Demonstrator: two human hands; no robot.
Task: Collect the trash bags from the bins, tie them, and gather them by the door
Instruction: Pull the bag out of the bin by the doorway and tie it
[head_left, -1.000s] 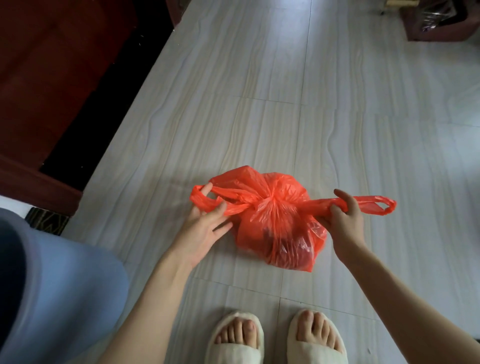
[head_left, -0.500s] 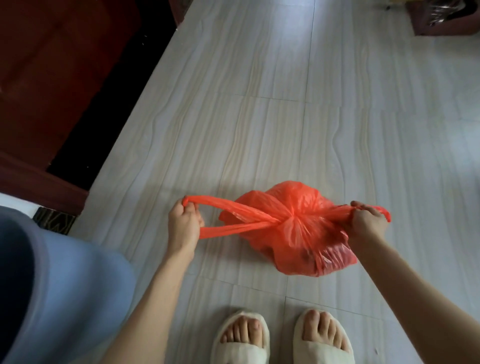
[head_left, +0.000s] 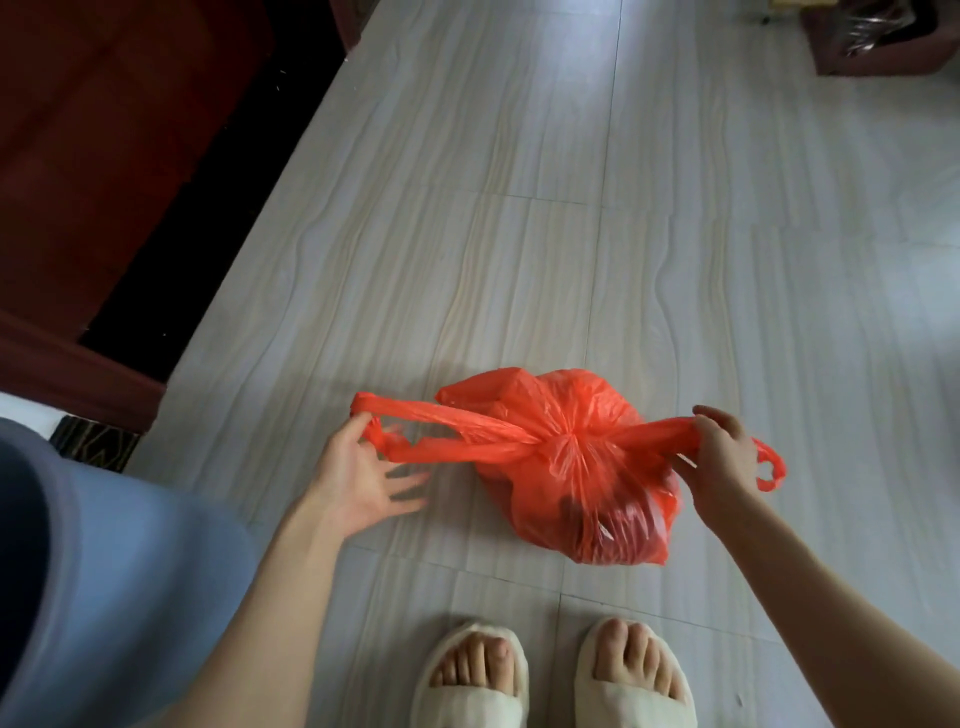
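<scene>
An orange-red trash bag (head_left: 587, 499) lies on the pale tiled floor in front of my feet, its two handles crossed in a knot at its top. My right hand (head_left: 719, 457) grips the right handle, and the loop end hangs out past my fingers. My left hand (head_left: 363, 478) is beside the left handle (head_left: 415, 413). Its fingers are spread and blurred, and only the thumb side touches the loop. Dark contents show through the lower part of the bag.
A dark red wooden door or panel (head_left: 104, 156) runs along the left. A blue garment (head_left: 104, 597) fills the lower left. A dark box (head_left: 878, 41) with clear plastic sits at the far top right. My feet in cream slippers (head_left: 550, 680) stand just behind the bag.
Both hands pulled the handles apart and drew the knot tight. My left hand has now opened, its fingers spreading off the left handle. My right hand still holds its handle.
</scene>
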